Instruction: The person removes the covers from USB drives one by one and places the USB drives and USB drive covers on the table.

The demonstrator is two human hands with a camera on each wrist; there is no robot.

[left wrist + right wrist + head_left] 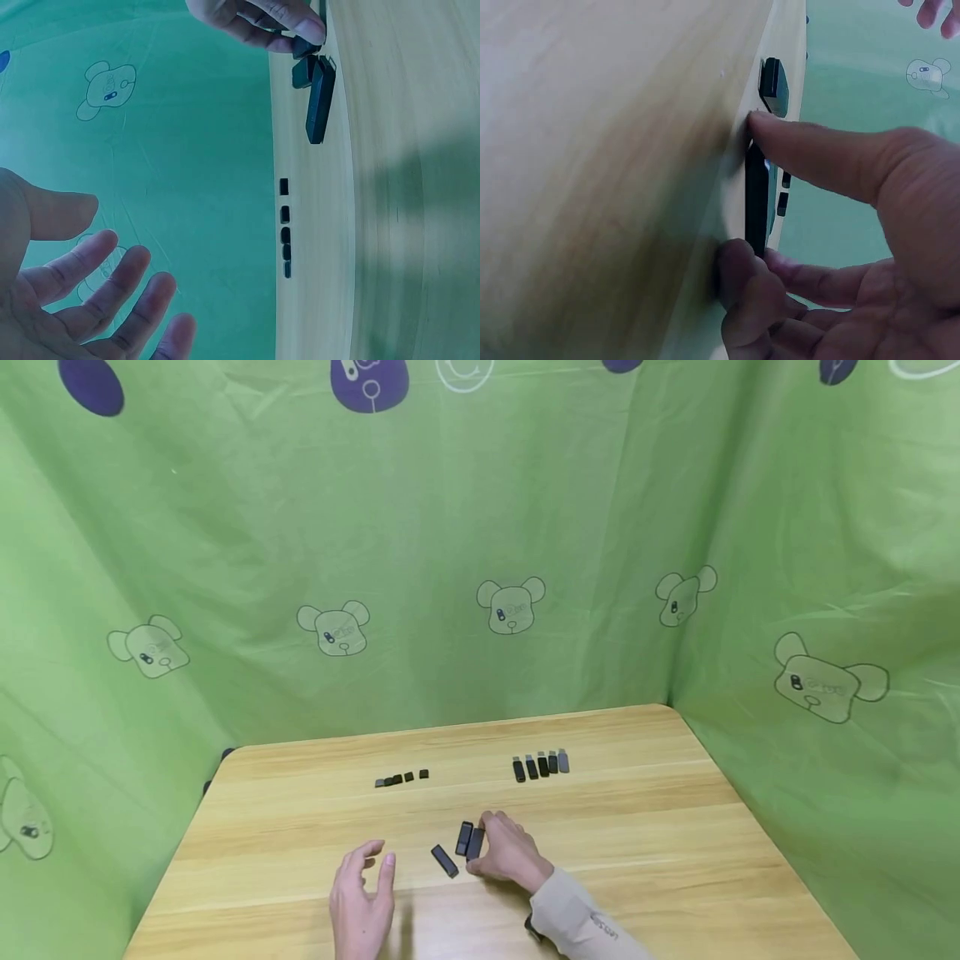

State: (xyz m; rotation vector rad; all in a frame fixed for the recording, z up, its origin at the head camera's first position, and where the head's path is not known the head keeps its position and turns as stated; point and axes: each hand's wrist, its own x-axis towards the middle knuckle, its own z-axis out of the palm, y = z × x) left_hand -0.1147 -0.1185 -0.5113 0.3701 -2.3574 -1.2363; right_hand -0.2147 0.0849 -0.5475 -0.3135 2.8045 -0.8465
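While a green fabric curtain [420,527] printed with cartoon bear heads hangs behind and at both sides, a pale wood-grain tabletop [300,835] takes up the ground below. Pale grey sleeve [581,914] on the right forearm, dark lettering near the cuff. Right hand [513,852]: thumb and fingertips pinch a near-black, oblong stick [475,845] by its two ends; cannot tell whether it is raised off the wood. Left hand [362,902]: well left of the pinched stick and nearer the wearer, fingers parted and loosely bent.

Second black oblong stick [464,838] just left of the pinched stick; contact unclear. Third slim black stick [445,861] further left of it, lying aslant. Beyond the pinched stick, to the right: row of five slimmer sticks [543,766], pale plug ends pointing away, rightmost greyer. Beyond it, to the left: line of five small dark blocks [397,779], the leftmost three bunched close.
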